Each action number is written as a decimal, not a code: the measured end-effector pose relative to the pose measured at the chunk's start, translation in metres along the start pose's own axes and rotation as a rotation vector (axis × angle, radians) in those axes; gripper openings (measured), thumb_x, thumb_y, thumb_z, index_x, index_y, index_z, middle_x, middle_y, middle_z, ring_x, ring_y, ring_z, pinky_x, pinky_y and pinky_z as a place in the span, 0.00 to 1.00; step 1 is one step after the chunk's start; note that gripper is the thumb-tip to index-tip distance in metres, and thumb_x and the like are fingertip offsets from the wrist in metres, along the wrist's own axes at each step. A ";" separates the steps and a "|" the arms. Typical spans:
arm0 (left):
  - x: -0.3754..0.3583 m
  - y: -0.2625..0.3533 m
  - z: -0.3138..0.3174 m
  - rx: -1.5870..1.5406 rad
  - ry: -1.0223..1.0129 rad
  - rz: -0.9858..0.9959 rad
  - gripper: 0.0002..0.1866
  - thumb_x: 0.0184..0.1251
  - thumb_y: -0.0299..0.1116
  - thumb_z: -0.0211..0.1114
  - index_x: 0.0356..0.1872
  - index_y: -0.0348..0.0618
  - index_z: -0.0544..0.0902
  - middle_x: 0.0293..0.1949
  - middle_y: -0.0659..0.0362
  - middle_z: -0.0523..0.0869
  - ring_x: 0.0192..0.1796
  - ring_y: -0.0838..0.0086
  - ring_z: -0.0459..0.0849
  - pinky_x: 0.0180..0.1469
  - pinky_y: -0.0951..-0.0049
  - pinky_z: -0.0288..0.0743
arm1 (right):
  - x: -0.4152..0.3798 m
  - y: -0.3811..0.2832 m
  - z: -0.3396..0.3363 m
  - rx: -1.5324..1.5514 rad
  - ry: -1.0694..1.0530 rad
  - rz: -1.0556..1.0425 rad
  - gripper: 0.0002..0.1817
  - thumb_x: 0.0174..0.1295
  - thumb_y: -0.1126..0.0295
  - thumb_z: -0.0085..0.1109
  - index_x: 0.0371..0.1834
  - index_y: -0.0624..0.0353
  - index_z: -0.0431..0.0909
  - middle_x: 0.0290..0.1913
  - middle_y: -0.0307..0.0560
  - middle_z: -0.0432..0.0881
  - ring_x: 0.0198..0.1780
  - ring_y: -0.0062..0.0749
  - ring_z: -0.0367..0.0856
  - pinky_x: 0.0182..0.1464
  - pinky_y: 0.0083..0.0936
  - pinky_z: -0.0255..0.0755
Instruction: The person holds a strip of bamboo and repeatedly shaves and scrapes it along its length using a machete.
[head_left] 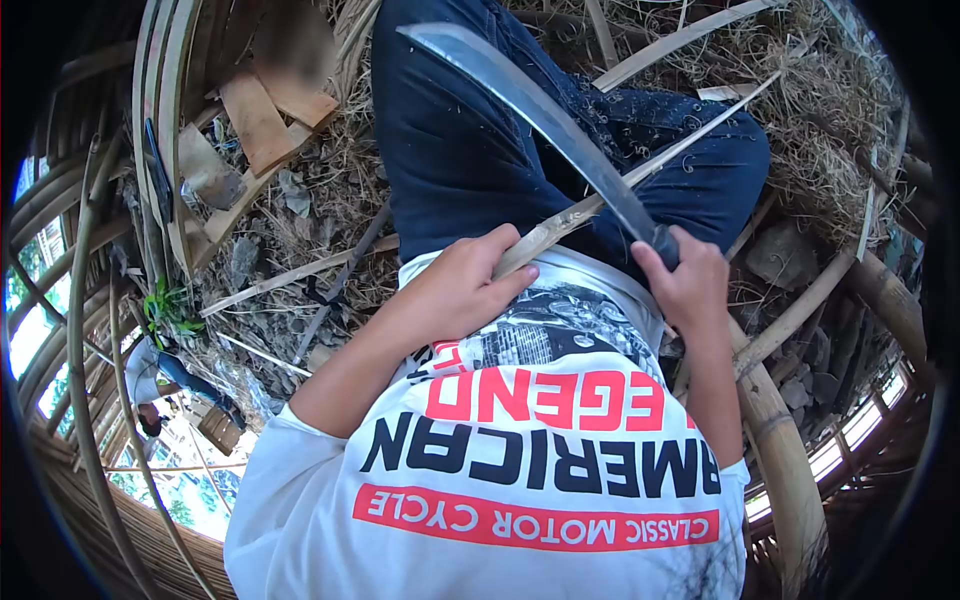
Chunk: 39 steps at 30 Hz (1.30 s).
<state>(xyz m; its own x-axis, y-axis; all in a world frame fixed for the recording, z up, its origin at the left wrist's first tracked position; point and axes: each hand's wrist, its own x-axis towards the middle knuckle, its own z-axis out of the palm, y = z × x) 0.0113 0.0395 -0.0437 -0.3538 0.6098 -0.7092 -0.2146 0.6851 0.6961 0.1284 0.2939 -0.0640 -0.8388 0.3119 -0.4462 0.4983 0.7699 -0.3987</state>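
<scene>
My left hand (462, 285) is closed around the thick end of a split bamboo strip (548, 232), which slants up to the right over my lap. In my right hand (692, 283) is the dark handle of a machete (520, 95). Its long curved blade points up and to the left, crossing over the strip a little beyond my left hand. Thin curled shavings lie on my dark jeans (440, 150). Both hands are close in front of my white printed shirt (480, 540).
Dry grass and shavings (835, 130) cover the ground on the right. Bamboo poles (785, 450) lie beside my right arm. Wood pieces (255, 120) and curved bamboo strips (150, 90) are at the upper left. Another person (165, 380) is farther off at lower left, past bent bamboo poles.
</scene>
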 end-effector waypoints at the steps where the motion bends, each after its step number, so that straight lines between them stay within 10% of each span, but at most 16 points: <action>1: 0.000 0.001 0.000 0.011 -0.009 -0.014 0.15 0.74 0.40 0.62 0.41 0.35 0.75 0.26 0.50 0.77 0.30 0.72 0.72 0.36 0.66 0.69 | 0.005 0.002 -0.006 -0.072 -0.025 0.026 0.30 0.62 0.40 0.62 0.29 0.62 0.83 0.23 0.59 0.82 0.31 0.60 0.85 0.35 0.46 0.76; 9: 0.004 -0.003 0.001 -0.013 0.000 0.006 0.14 0.74 0.39 0.63 0.41 0.36 0.75 0.24 0.56 0.73 0.30 0.77 0.70 0.33 0.69 0.67 | 0.001 0.010 -0.002 -0.013 0.031 -0.045 0.30 0.61 0.39 0.63 0.27 0.62 0.82 0.22 0.60 0.81 0.31 0.61 0.84 0.35 0.48 0.75; 13: 0.004 -0.005 0.002 -0.028 -0.012 -0.049 0.13 0.74 0.38 0.63 0.41 0.37 0.75 0.24 0.60 0.71 0.30 0.82 0.67 0.31 0.73 0.63 | 0.014 0.017 -0.002 0.225 0.015 0.268 0.31 0.59 0.38 0.64 0.28 0.61 0.83 0.22 0.61 0.81 0.32 0.60 0.84 0.35 0.48 0.76; 15: 0.003 -0.004 0.002 -0.045 -0.018 -0.043 0.12 0.74 0.37 0.63 0.40 0.37 0.75 0.24 0.62 0.70 0.30 0.83 0.65 0.31 0.74 0.62 | 0.000 0.010 -0.001 0.061 0.005 0.032 0.31 0.61 0.38 0.63 0.28 0.62 0.83 0.22 0.60 0.82 0.32 0.60 0.84 0.34 0.47 0.76; 18: 0.007 0.001 0.002 -0.004 -0.006 -0.038 0.16 0.72 0.40 0.63 0.39 0.34 0.74 0.23 0.46 0.77 0.27 0.63 0.75 0.33 0.61 0.68 | 0.012 0.020 -0.002 0.065 0.009 0.068 0.31 0.61 0.38 0.63 0.27 0.61 0.83 0.22 0.60 0.82 0.31 0.59 0.85 0.34 0.46 0.76; 21: 0.007 0.000 0.003 0.011 -0.001 -0.067 0.16 0.72 0.40 0.63 0.40 0.34 0.74 0.24 0.46 0.77 0.27 0.66 0.75 0.33 0.63 0.69 | 0.020 0.023 0.000 0.198 0.005 0.198 0.31 0.60 0.38 0.63 0.27 0.61 0.84 0.22 0.59 0.82 0.31 0.58 0.85 0.35 0.47 0.76; 23: 0.005 -0.002 0.002 -0.037 -0.005 -0.059 0.11 0.74 0.36 0.62 0.41 0.37 0.76 0.24 0.65 0.69 0.30 0.83 0.65 0.31 0.74 0.62 | 0.012 0.014 0.000 0.174 0.014 0.081 0.32 0.60 0.37 0.63 0.27 0.61 0.84 0.22 0.59 0.82 0.31 0.58 0.85 0.36 0.47 0.76; 27: 0.006 0.003 0.002 -0.019 -0.030 -0.121 0.11 0.74 0.35 0.62 0.42 0.37 0.76 0.25 0.65 0.70 0.31 0.83 0.66 0.32 0.75 0.62 | 0.025 0.025 -0.007 0.060 -0.013 0.112 0.32 0.59 0.36 0.62 0.26 0.61 0.83 0.22 0.59 0.82 0.31 0.59 0.85 0.36 0.47 0.77; 29: 0.007 -0.001 0.003 -0.024 0.002 -0.079 0.15 0.73 0.39 0.63 0.41 0.35 0.75 0.26 0.49 0.78 0.29 0.71 0.73 0.34 0.66 0.69 | 0.027 0.021 -0.004 0.101 0.013 0.165 0.33 0.59 0.36 0.62 0.25 0.60 0.83 0.22 0.60 0.82 0.31 0.59 0.85 0.36 0.48 0.77; 33: 0.002 0.001 -0.001 -0.056 -0.038 -0.133 0.10 0.74 0.34 0.62 0.43 0.38 0.77 0.27 0.67 0.71 0.32 0.85 0.65 0.33 0.78 0.61 | 0.022 0.023 -0.004 0.082 0.017 0.061 0.32 0.60 0.36 0.62 0.25 0.60 0.83 0.22 0.59 0.82 0.31 0.59 0.85 0.35 0.47 0.77; 39: 0.005 -0.006 0.002 -0.075 -0.050 -0.083 0.08 0.74 0.32 0.61 0.40 0.39 0.75 0.29 0.69 0.70 0.34 0.87 0.64 0.36 0.81 0.61 | 0.025 0.020 -0.003 0.133 0.049 0.109 0.36 0.59 0.33 0.61 0.25 0.62 0.83 0.21 0.61 0.82 0.30 0.56 0.86 0.34 0.44 0.78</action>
<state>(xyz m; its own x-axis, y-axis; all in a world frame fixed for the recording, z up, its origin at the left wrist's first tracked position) 0.0124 0.0389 -0.0521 -0.2869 0.5727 -0.7679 -0.3090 0.7035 0.6400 0.1168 0.3187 -0.0812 -0.7860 0.4190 -0.4546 0.6091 0.6505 -0.4537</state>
